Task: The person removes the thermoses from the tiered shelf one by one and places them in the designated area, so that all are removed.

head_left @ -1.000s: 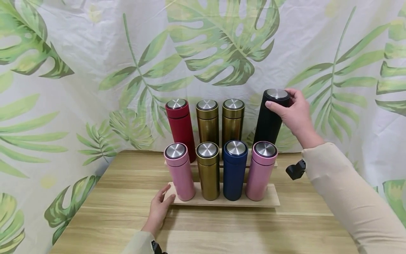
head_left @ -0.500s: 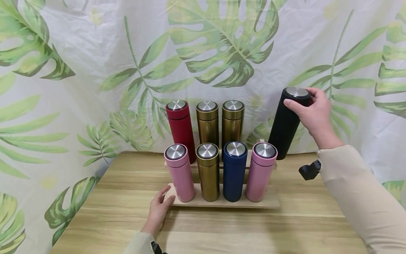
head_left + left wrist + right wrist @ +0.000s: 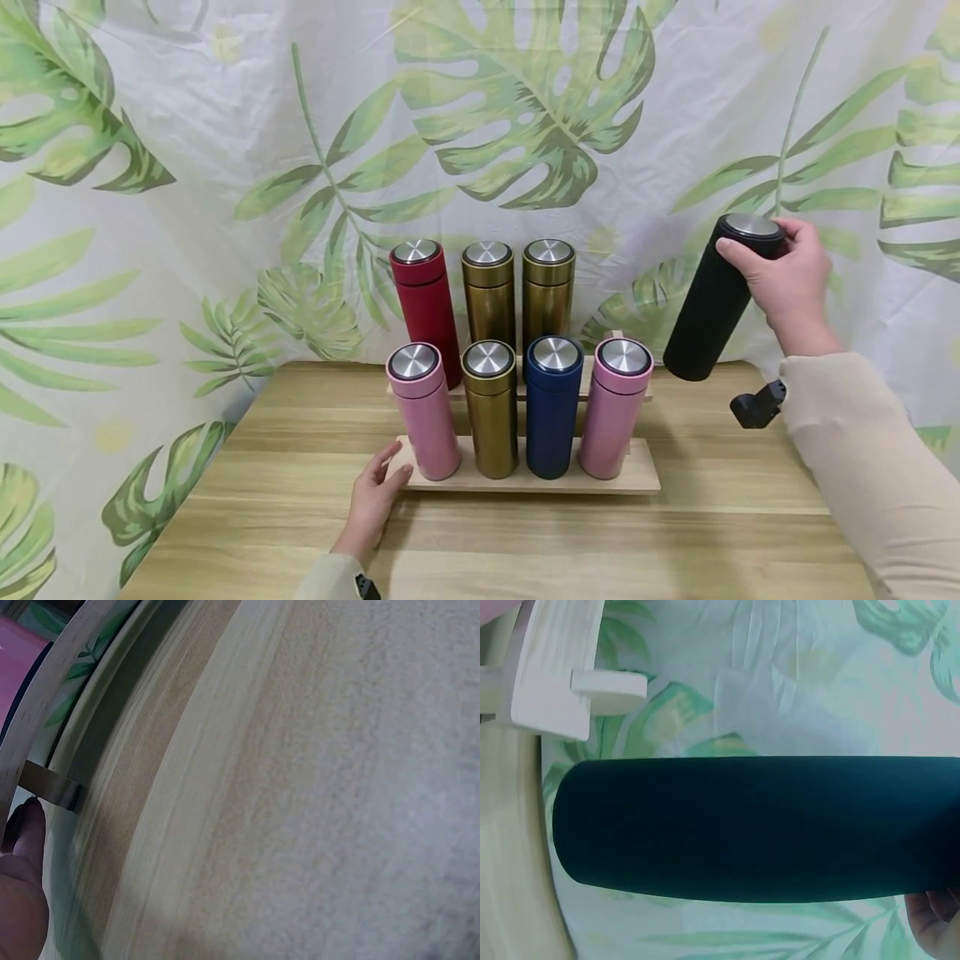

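Slippage looks the likeliest trouble: the right hand [image 3: 791,279] grasps the black insulated flask [image 3: 712,300] only near its steel-topped lid, thumb on the near side, fingers behind, so the long body hangs tilted at the right of the frame, base toward the lower left. A loosened hold could drop it onto the wood-grain table [image 3: 525,550]; a leftward swing of the wrist could knock the pink flask [image 3: 615,417] at the right end of the front row and, through it, topple the navy flask [image 3: 553,425] beside it. In the right wrist view the base is apart from the wooden stand [image 3: 643,475]. At lower centre-left, the left hand [image 3: 373,500] touches the stand's left end; whether its fingers pinch the board I cannot tell, but a sudden push there might rock all 7 standing flasks. Compared with 0.5 s ago, the black flask has travelled right and leans more, and its base, which overlapped the right-hand pink flask in the head view, is now separate from it; the left hand and the other 7 flasks look unmoved.
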The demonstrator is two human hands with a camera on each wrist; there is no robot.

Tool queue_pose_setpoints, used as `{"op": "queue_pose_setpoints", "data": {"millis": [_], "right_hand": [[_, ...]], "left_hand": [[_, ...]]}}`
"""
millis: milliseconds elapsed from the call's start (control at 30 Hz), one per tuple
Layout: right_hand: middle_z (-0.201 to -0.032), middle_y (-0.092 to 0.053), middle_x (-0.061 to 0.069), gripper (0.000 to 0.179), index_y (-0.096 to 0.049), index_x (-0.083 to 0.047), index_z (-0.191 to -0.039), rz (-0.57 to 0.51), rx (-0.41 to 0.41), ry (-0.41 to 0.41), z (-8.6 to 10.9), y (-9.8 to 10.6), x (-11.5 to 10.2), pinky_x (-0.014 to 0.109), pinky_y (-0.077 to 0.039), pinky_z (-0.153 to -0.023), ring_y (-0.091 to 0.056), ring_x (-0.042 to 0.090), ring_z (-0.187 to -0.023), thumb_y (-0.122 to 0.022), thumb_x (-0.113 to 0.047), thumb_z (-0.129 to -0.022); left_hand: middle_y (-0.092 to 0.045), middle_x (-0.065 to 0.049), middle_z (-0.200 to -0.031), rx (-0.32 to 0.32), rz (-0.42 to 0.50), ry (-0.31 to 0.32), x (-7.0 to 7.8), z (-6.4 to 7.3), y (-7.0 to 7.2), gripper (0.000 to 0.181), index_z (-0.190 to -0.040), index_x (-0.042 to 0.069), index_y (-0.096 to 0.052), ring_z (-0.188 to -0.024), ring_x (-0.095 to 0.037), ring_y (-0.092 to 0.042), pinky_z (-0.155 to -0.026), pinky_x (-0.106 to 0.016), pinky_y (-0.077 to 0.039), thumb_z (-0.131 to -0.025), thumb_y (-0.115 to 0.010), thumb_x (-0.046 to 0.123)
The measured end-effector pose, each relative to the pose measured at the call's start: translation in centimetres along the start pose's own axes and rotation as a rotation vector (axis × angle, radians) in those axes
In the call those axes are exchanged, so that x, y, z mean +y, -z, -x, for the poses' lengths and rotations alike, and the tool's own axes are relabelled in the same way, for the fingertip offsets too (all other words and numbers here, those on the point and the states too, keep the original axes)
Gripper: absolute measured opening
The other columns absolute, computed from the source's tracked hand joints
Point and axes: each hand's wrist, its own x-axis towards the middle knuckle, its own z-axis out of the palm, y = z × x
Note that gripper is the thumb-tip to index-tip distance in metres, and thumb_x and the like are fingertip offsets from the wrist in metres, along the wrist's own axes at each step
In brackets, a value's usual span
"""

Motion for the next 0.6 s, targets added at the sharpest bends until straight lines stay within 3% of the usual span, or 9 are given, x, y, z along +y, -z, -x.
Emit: {"op": "queue_pose_setpoints", "data": {"millis": [333, 600], "right_hand": [[-0.097, -0.041, -0.02, 0.064, -0.041, -0.022, -0.127, 0.042, 0.044, -0.086, -0.9, 1.4, 2.1, 0.015, -0.039, -0.083, -0.043, -0.004, -0.09, -0.073, -0.039, -0.074], [-0.097, -0.037, -0.023, 0.064, -0.041, -0.021, -0.126, 0.099, 0.088, -0.121, -1.1, 1.8, 4.4, 0.017, -0.036, -0.089, -0.041, 0.0, -0.098, -0.072, -0.041, -0.074]], "left_hand": [[-0.04, -0.01, -0.144, -0.01, 0.009, 0.007, 0.0, 0.1, 0.1, 0.053, -0.137, 0.007, -0.043, -0.105, 0.002, -0.05, -0.082, -0.013, -0.047, -0.088, -0.063, 0.011], [-0.042, -0.009, -0.142, 0.001, -0.002, 0.0, -0.1, 0.2, 0.0, 0.052, -0.136, 0.007, -0.045, -0.121, -0.019, -0.045, -0.082, -0.013, -0.046, -0.088, -0.063, 0.012]]}}
